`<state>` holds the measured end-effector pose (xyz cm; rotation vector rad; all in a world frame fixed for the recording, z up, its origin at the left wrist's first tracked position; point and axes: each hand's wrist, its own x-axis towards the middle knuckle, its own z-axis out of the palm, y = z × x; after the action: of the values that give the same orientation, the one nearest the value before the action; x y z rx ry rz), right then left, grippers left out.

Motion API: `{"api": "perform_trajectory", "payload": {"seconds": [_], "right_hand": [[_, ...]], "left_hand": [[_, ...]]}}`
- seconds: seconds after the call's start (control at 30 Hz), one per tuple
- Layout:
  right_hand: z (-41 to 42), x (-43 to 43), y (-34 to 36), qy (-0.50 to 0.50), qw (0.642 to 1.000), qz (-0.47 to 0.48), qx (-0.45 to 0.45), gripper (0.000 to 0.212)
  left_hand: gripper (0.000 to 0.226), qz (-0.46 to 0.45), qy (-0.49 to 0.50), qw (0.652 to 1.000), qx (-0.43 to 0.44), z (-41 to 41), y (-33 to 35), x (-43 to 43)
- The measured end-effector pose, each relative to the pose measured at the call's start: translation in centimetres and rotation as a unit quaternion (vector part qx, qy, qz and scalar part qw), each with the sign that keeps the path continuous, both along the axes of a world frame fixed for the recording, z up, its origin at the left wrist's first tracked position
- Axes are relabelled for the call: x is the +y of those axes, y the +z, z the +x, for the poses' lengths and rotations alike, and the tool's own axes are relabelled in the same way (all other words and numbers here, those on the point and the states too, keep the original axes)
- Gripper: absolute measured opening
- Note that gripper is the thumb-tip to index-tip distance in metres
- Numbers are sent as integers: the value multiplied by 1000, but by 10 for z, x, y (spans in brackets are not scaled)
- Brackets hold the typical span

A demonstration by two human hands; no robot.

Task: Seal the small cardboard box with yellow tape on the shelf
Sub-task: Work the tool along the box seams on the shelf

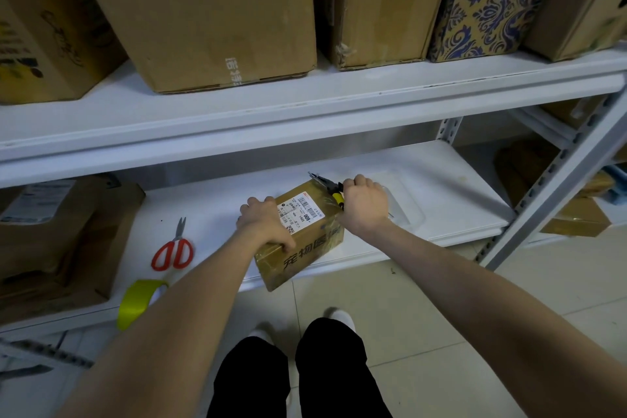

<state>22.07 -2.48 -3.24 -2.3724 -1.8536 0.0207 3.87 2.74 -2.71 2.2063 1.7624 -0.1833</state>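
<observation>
**A:** Entry. Where is the box?

**B:** I see the box (315, 236) on the lower shelf (441, 187), skewed, with its near corner at or just past the front lip. The left hand (263, 224) grips its left end, fingers curled over the far side and thumb on the near face. The right hand (364, 204) is a fist round a black-and-yellow tool (337, 195) at the box's far right corner. It looks like a tape dispenser, but I cannot confirm that.

**A:** And the yellow tape?

**B:** The tape (135, 302) stands on edge at the front left of the shelf, well apart from both hands and partly behind the left forearm. Scissors (173, 248) lie between it and the box.

**A:** Risks from here?

**B:** These are my judgement only:
- A hard pull on the tool toward me could drag the box over the lip, since only the left hand anchors it.
- If the tool lays clear film, the seal fails the brief — yellow was asked for.
- The roll sits on its edge near the lip, so a nudge from the left forearm could send it to the floor.
- The tool's toothed end is close to the box's far corner, and a slip there could score the label or the cardboard.
</observation>
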Motion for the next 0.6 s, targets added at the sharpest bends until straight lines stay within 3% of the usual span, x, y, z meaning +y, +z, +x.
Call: {"api": "perform_trajectory", "payload": {"seconds": [0.1,0.2,0.33,0.4,0.47,0.53,0.6], "right_hand": [[-7,-2,-5,-61,987,2,149,30],[-12,-2,-4,-121,941,-11,316,8],[-10,0,-5,-127,926,-12,355,14],[-11,-2,-5,-111,952,-9,285,9],[-8,-2,-8,-57,991,6,121,32],[-1,-2,-8,-7,1000,20,5,48],[-1,-2,-10,-7,1000,24,-4,48]], "left_hand": [[91,-1,0,1000,-2,0,1,-1],[92,0,5,1000,-2,0,1,-2],[94,3,5,1000,2,0,0,-2],[94,3,4,1000,3,0,-1,-2],[93,2,6,1000,2,0,-1,-1],[92,3,6,1000,-1,-1,-2,-1],[91,3,6,1000,-4,-1,-2,-1]]}}
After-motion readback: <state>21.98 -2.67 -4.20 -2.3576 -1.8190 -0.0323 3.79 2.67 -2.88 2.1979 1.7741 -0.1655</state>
